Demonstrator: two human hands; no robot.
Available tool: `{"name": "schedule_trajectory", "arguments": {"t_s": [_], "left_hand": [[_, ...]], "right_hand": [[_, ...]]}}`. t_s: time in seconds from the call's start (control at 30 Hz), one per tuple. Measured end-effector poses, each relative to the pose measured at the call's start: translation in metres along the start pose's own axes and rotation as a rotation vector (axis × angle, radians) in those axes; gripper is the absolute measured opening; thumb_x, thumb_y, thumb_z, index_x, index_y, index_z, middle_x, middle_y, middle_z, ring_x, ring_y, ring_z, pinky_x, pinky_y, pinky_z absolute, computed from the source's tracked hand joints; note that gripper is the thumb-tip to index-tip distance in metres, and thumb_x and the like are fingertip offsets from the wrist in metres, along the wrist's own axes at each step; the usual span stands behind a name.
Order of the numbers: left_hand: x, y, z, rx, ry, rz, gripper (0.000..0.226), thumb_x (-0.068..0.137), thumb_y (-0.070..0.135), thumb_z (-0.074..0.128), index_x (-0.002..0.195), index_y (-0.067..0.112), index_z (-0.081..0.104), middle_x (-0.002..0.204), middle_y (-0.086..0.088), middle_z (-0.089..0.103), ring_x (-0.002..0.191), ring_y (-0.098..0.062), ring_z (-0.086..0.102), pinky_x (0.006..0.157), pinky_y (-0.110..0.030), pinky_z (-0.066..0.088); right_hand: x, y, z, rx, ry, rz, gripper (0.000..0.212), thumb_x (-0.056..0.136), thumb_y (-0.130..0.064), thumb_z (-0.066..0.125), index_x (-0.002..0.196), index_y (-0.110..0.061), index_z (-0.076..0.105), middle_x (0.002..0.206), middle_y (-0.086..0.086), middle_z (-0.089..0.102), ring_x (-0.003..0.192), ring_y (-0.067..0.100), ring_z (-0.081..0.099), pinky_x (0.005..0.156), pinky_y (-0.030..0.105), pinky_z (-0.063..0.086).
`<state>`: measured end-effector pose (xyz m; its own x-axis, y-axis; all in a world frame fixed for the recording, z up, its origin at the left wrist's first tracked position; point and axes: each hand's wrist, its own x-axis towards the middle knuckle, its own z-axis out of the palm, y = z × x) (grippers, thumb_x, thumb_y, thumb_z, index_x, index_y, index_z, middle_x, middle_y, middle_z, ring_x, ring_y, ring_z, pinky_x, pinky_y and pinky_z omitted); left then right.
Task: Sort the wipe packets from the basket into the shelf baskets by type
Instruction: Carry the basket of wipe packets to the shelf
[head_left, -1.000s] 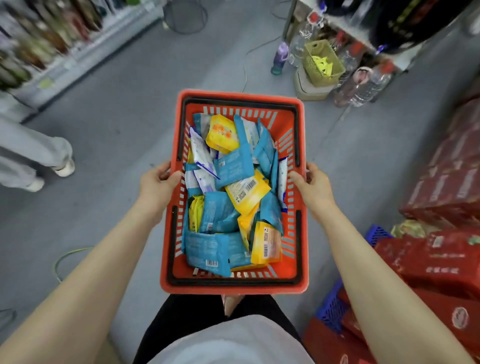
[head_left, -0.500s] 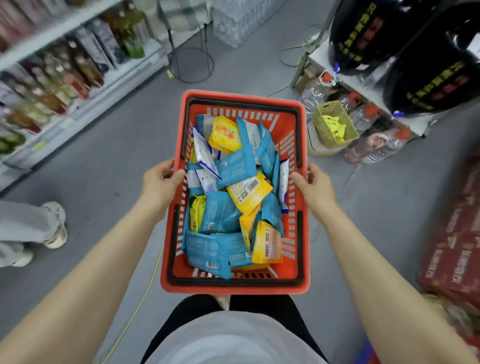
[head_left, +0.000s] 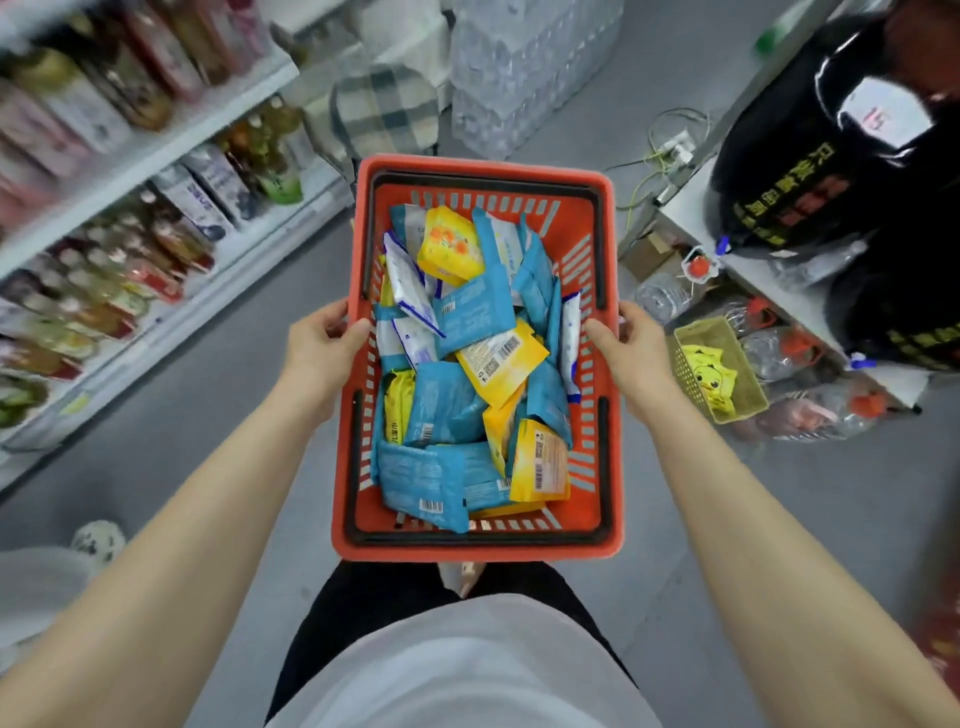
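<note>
I carry a red plastic shopping basket (head_left: 608, 364) in front of me, over a grey floor. My left hand (head_left: 319, 345) grips its left rim and my right hand (head_left: 626, 345) grips its right rim. Inside lies a loose pile of wipe packets: several blue ones (head_left: 441, 405), several yellow ones (head_left: 498, 361) and a few white ones (head_left: 408, 283). A small olive-green shelf basket (head_left: 748, 379) holding yellow packets (head_left: 704, 364) stands low at the right, under a white shelf.
A stocked shelf unit (head_left: 156, 150) runs along the left. A white shelf (head_left: 769, 270) at the right carries black bags (head_left: 810, 156), with plastic bottles (head_left: 810, 410) on the floor below. Shrink-wrapped water packs (head_left: 524, 67) and a checked stool (head_left: 384, 111) stand ahead. Someone's shoe (head_left: 98, 538) shows at lower left.
The view has swung left and forward with the basket still in both hands. The red cartons at the right have left view; the left shelves and the water packs have come in.
</note>
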<state>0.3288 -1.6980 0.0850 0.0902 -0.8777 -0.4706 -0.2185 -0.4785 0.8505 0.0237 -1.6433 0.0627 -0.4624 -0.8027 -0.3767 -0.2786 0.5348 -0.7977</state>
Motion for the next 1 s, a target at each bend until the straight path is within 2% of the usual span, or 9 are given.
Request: {"name": "schedule_trajectory", "arguments": {"t_s": [0.1, 0.23, 0.37, 0.43, 0.53, 0.67, 0.83, 0.9, 1.0], "left_hand": [[0.076, 0.039, 0.007, 0.010, -0.036, 0.005, 0.022, 0.100, 0.018, 0.057, 0.120, 0.024, 0.064, 0.097, 0.003, 0.069, 0.081, -0.012, 0.070, 0.067, -0.030, 0.056], [0.184, 0.090, 0.019, 0.080, -0.088, 0.064, 0.023, 0.099, 0.013, 0.056, 0.119, 0.019, 0.066, 0.090, 0.002, 0.068, 0.073, -0.014, 0.065, 0.072, -0.032, 0.055], [0.272, 0.152, 0.038, 0.144, -0.113, 0.073, 0.026, 0.099, 0.017, 0.057, 0.124, 0.019, 0.065, 0.096, 0.001, 0.069, 0.086, -0.023, 0.067, 0.086, -0.043, 0.056], [0.313, 0.184, 0.051, 0.176, -0.138, 0.088, 0.028, 0.099, 0.018, 0.057, 0.126, 0.020, 0.064, 0.094, 0.005, 0.067, 0.086, -0.022, 0.067, 0.088, -0.046, 0.056], [0.373, 0.229, 0.076, 0.214, -0.167, 0.102, 0.029, 0.098, 0.023, 0.059, 0.127, 0.022, 0.064, 0.101, -0.001, 0.070, 0.091, -0.027, 0.070, 0.087, -0.051, 0.057], [0.450, 0.285, 0.124, 0.215, -0.188, 0.128, 0.030, 0.099, 0.020, 0.058, 0.129, 0.020, 0.063, 0.104, -0.002, 0.069, 0.094, -0.028, 0.069, 0.089, -0.049, 0.056], [0.542, 0.349, 0.190, 0.188, -0.165, 0.083, 0.023, 0.099, 0.022, 0.059, 0.120, 0.023, 0.066, 0.107, -0.010, 0.070, 0.087, -0.027, 0.070, 0.084, -0.047, 0.058], [0.573, 0.377, 0.217, 0.149, -0.166, 0.087, 0.019, 0.099, 0.019, 0.058, 0.115, 0.027, 0.065, 0.101, -0.006, 0.070, 0.082, -0.022, 0.070, 0.076, -0.038, 0.058], [0.619, 0.421, 0.255, 0.119, -0.170, 0.095, 0.025, 0.100, 0.016, 0.056, 0.122, 0.025, 0.063, 0.096, 0.000, 0.069, 0.077, -0.014, 0.068, 0.068, -0.029, 0.055]], "right_hand": [[0.063, -0.040, 0.011, -0.020, 0.018, -0.007, 0.033, 0.095, -0.034, 0.060, 0.125, -0.019, 0.056, 0.104, 0.001, 0.069, 0.086, 0.018, 0.070, 0.079, 0.038, 0.057], [0.148, -0.085, 0.031, 0.015, 0.092, -0.041, 0.015, 0.094, -0.029, 0.062, 0.108, -0.025, 0.060, 0.088, -0.003, 0.069, 0.072, 0.009, 0.067, 0.072, 0.032, 0.055], [0.224, -0.129, 0.039, 0.020, 0.131, -0.014, 0.016, 0.093, -0.033, 0.062, 0.108, -0.027, 0.059, 0.086, -0.009, 0.067, 0.072, 0.006, 0.066, 0.067, 0.027, 0.054], [0.263, -0.149, 0.038, 0.038, 0.153, -0.003, 0.020, 0.094, -0.032, 0.061, 0.112, -0.024, 0.060, 0.086, -0.010, 0.067, 0.072, 0.005, 0.066, 0.066, 0.025, 0.053], [0.327, -0.176, 0.033, 0.060, 0.164, 0.009, 0.020, 0.094, -0.032, 0.061, 0.111, -0.022, 0.058, 0.085, -0.014, 0.065, 0.071, 0.002, 0.066, 0.062, 0.021, 0.051], [0.424, -0.206, 0.014, 0.050, 0.162, 0.018, 0.025, 0.094, -0.035, 0.060, 0.114, -0.020, 0.058, 0.094, -0.004, 0.068, 0.076, 0.008, 0.068, 0.067, 0.027, 0.054], [0.550, -0.249, -0.019, 0.083, 0.132, 0.020, 0.030, 0.094, -0.034, 0.061, 0.120, -0.017, 0.058, 0.101, 0.002, 0.070, 0.084, 0.018, 0.071, 0.080, 0.040, 0.058], [0.596, -0.268, -0.033, 0.054, 0.141, 0.007, 0.028, 0.095, -0.032, 0.060, 0.120, -0.018, 0.057, 0.098, 0.000, 0.069, 0.081, 0.016, 0.070, 0.077, 0.038, 0.058], [0.661, -0.298, -0.054, 0.020, 0.147, -0.014, 0.024, 0.096, -0.031, 0.058, 0.118, -0.020, 0.056, 0.095, -0.004, 0.066, 0.078, 0.009, 0.066, 0.066, 0.024, 0.053]]}}
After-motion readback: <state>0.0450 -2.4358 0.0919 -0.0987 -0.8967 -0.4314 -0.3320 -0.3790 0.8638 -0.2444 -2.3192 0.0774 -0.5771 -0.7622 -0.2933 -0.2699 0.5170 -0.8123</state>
